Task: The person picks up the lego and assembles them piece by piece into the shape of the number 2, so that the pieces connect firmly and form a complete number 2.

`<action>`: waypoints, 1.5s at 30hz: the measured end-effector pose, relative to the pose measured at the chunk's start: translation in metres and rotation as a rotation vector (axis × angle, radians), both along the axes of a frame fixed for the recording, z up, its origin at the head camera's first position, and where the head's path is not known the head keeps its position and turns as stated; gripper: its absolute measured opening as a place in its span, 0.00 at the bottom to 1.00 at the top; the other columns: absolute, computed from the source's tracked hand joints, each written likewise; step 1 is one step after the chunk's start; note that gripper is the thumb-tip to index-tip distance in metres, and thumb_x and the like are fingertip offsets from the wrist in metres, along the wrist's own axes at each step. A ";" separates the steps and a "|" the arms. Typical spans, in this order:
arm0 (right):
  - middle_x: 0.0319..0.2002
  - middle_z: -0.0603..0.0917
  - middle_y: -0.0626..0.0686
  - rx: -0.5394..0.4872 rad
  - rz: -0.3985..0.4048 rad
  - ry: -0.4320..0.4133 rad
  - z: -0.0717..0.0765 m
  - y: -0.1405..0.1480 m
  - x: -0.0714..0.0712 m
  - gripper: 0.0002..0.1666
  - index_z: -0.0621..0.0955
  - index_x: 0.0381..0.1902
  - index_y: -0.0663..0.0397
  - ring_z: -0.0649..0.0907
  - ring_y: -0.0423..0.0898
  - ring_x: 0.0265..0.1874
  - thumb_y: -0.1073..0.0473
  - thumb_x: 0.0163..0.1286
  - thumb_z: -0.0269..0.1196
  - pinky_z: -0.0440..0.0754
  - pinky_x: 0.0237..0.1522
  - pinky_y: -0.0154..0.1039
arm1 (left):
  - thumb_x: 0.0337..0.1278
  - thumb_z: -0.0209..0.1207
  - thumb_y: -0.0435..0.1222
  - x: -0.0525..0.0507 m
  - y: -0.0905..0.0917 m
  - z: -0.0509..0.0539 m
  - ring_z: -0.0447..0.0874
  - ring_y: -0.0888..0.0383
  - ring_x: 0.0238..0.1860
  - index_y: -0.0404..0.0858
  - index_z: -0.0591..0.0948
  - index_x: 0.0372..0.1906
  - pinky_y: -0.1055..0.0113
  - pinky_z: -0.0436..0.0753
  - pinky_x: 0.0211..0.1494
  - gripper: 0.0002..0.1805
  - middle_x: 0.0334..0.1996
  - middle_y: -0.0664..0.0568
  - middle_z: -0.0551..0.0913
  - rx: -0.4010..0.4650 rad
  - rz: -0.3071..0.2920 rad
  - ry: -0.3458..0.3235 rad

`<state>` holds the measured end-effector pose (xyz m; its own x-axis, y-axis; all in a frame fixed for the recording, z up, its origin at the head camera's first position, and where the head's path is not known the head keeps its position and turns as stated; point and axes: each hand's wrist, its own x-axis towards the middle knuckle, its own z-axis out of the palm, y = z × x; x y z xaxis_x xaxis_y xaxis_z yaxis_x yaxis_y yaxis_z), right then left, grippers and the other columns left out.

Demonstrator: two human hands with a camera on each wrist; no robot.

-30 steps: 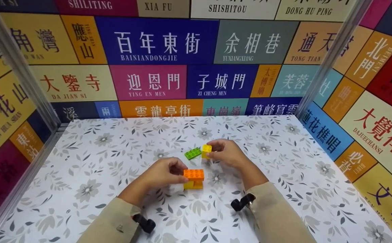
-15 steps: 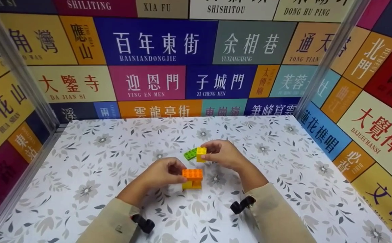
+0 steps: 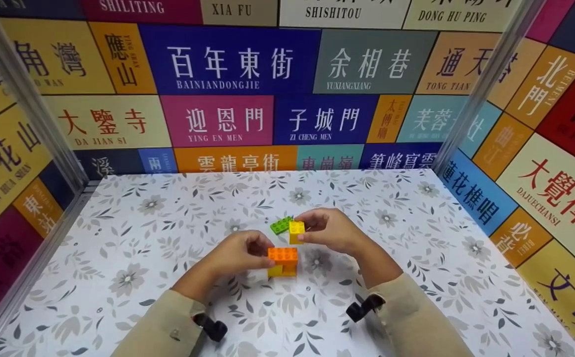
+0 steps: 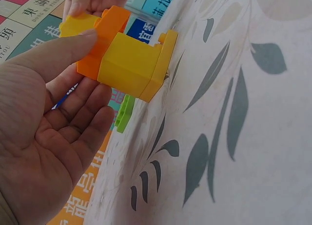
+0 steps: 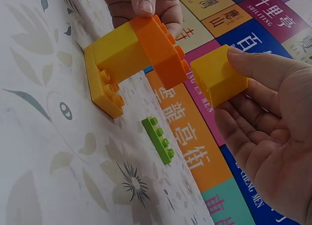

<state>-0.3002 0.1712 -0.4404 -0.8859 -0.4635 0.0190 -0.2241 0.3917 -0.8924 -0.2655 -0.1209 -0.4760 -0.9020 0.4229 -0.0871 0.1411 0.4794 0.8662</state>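
Observation:
An orange brick tops a small stack, over a yellow brick at one end and a flat yellow-orange plate on the table. My left hand pinches the orange brick's left end between thumb and fingers. Behind and slightly right of the stack, my right hand holds a separate yellow brick by thumb and fingers. In the right wrist view this yellow brick is raised near the orange brick's studs, with a narrow gap between them.
A flat green brick lies on the table behind the stack, just left of the held yellow brick. The table has a white cover with grey leaves and flowers. Walls with coloured name panels stand at the back and both sides.
My right hand has brought its yellow brick left and nearer to the stack, from beside the green brick. The left hand keeps its grip and has hardly moved.

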 end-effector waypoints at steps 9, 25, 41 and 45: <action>0.52 0.91 0.55 -0.009 0.057 -0.014 0.003 -0.001 0.007 0.26 0.87 0.59 0.51 0.87 0.47 0.48 0.53 0.65 0.79 0.88 0.53 0.36 | 0.56 0.79 0.48 0.001 0.001 0.003 0.83 0.54 0.45 0.54 0.87 0.47 0.60 0.83 0.53 0.17 0.44 0.56 0.87 -0.015 0.000 0.001; 0.49 0.91 0.55 -0.009 0.118 -0.052 -0.001 -0.004 0.010 0.25 0.88 0.58 0.51 0.88 0.48 0.47 0.56 0.63 0.79 0.88 0.51 0.35 | 0.56 0.79 0.46 0.002 0.001 0.000 0.84 0.55 0.45 0.49 0.87 0.47 0.60 0.83 0.54 0.17 0.43 0.55 0.88 0.016 -0.018 0.040; 0.51 0.92 0.53 0.006 0.147 -0.076 0.001 -0.006 0.012 0.26 0.88 0.58 0.49 0.90 0.47 0.50 0.54 0.62 0.80 0.89 0.54 0.38 | 0.56 0.79 0.46 0.001 0.000 0.000 0.83 0.55 0.45 0.49 0.87 0.46 0.61 0.83 0.55 0.16 0.44 0.55 0.88 0.035 -0.017 0.026; 0.51 0.92 0.54 0.003 0.142 -0.084 0.001 -0.006 0.013 0.25 0.88 0.58 0.51 0.90 0.47 0.50 0.56 0.63 0.80 0.89 0.54 0.38 | 0.56 0.79 0.45 0.001 0.001 0.000 0.84 0.55 0.45 0.49 0.87 0.46 0.60 0.83 0.55 0.16 0.44 0.55 0.89 0.033 -0.021 0.026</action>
